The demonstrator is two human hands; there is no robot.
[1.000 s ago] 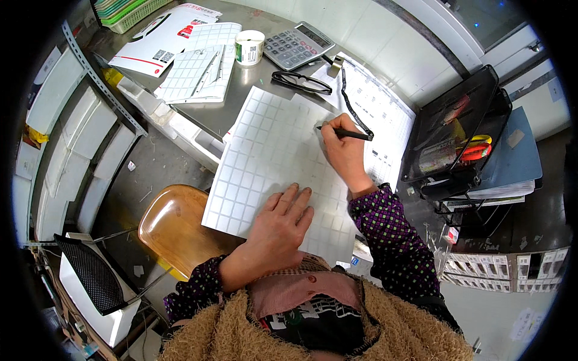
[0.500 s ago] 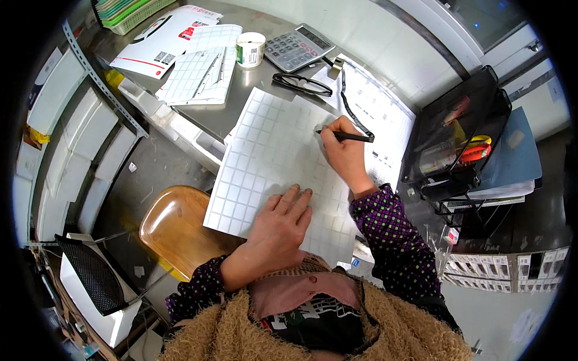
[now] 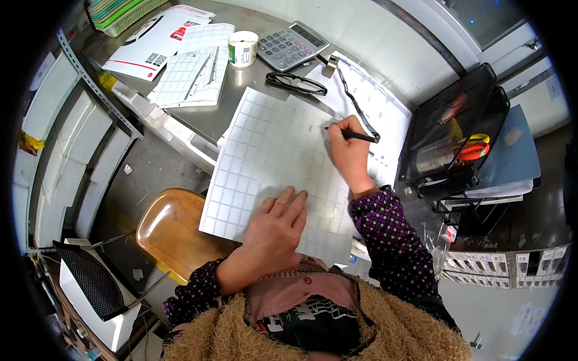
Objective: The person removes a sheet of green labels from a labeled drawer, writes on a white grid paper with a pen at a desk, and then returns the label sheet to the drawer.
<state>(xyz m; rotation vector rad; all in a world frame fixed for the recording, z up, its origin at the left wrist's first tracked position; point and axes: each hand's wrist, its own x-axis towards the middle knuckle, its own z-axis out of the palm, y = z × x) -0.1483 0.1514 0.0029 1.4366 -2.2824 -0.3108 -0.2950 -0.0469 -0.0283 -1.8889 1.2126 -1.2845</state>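
A tan fleece garment (image 3: 211, 331) lies nearest, just short of the near edge of the grid-patterned sheet (image 3: 241, 174). The left hand (image 3: 274, 225) rests palm down on the near part of that sheet, its grip loose and flat, fingers stretched out with slight gaps. The sheet itself lies over the tabletop (image 3: 205, 117), while the wooden chair seat (image 3: 174, 222) shows below and to the left of it. On the right half of the sheet, the right hand (image 3: 349, 153) has its grip clamped on a black pen (image 3: 361, 136). The pen points left, its tip just beside a small dark mark on the sheet — whether it touches the surface I cannot tell.

To the right of the sheet, a printed form (image 3: 367, 89) runs partly beneath it; farther right stands a black mesh rack (image 3: 442, 135) with red and yellow handles (image 3: 474, 150) in it. Just beyond the sheet's far edge lie black-framed glasses (image 3: 310, 90), folded on the tabletop. Farther beyond the sheet are a label roll (image 3: 242, 49) and a grey calculator (image 3: 293, 47); beyond and left — a stack of grid papers (image 3: 195, 72), then a green basket (image 3: 129, 18).
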